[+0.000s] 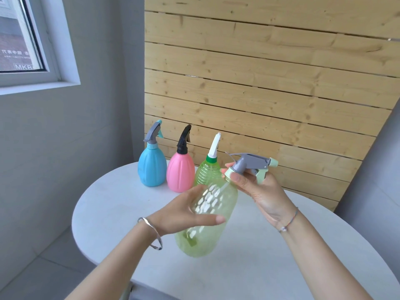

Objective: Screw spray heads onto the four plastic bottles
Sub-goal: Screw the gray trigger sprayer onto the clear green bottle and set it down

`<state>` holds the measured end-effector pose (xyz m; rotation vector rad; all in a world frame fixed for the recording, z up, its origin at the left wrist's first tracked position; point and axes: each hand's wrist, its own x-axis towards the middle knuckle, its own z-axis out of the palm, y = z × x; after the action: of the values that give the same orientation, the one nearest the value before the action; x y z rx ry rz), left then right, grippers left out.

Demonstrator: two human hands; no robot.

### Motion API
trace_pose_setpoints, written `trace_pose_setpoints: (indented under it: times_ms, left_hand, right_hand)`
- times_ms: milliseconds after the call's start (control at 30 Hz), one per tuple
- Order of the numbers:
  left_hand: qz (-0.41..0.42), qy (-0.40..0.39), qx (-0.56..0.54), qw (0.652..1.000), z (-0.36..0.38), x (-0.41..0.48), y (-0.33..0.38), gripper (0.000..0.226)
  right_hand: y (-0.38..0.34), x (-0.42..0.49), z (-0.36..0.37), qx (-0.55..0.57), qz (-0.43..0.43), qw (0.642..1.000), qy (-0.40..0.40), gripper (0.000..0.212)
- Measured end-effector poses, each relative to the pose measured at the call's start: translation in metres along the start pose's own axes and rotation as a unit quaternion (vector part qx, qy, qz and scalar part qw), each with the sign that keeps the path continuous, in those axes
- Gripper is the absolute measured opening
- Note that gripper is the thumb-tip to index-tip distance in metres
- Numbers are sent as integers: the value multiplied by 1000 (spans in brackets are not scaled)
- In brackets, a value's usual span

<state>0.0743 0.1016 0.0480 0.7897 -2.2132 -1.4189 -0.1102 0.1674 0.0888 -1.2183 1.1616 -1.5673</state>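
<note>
A clear green plastic bottle (207, 215) is held tilted above the white round table (270, 245), its neck pointing up and right. My left hand (186, 211) wraps the bottle's body. My right hand (259, 189) grips the grey and pale green spray head (253, 164) at the bottle's neck, fingers on its collar. The head's tube runs down inside the bottle. At the table's far edge stand a blue bottle (152, 165) with a grey head, a pink bottle (180, 172) with a black head, and a ribbed green bottle (207, 172) with a white head.
A wooden slat wall (270, 83) rises right behind the table. A grey wall with a window (19, 35) is to the left. The table's left edge drops to a tiled floor (43, 267).
</note>
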Motion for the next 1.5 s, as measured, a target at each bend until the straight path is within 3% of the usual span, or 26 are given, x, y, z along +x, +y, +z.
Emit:
trace_pose_setpoints:
  times_ms: [100, 367, 533, 633, 800, 900, 1000, 1133, 1267, 1367, 1500]
  left_hand:
    - [19, -59, -70, 996, -7, -4, -2, 59]
    - [42, 26, -82, 995, -29, -12, -4, 38]
    - [54, 115, -41, 991, -55, -26, -8, 52]
    - [62, 141, -37, 987, -70, -34, -12, 46]
    - [53, 237, -24, 970, -97, -47, -24, 61]
    - [69, 320, -3, 945, -118, -55, -35, 46]
    - [66, 372, 18, 926, -137, -60, -48, 38]
    - [51, 389, 4, 920, -152, -57, -64, 59]
    - [48, 407, -41, 911, -161, -49, -73, 59]
    - [22, 405, -96, 909, -160, -40, -85, 84]
    - [-1, 391, -168, 905, -165, -31, -95, 73]
  right_hand:
    - [-1, -2, 2, 24, 2, 999, -37, 40]
    - [-11, 17, 33, 31, 2, 998, -53, 27]
    - [-16, 38, 66, 17, -3, 997, -80, 28]
    - [-19, 49, 83, 20, -1, 993, -114, 32]
    - [-33, 73, 115, -105, 8, 986, -129, 42]
    - [-40, 88, 138, -107, -13, 988, -114, 43]
    - [-41, 104, 162, -110, 28, 990, -81, 41]
    - [-44, 129, 191, -89, 94, 990, -48, 29]
    - [-44, 157, 218, -80, 110, 989, -64, 19]
    - [-44, 177, 232, -68, 107, 988, -90, 18]
    - [-37, 202, 242, -72, 103, 987, -102, 20]
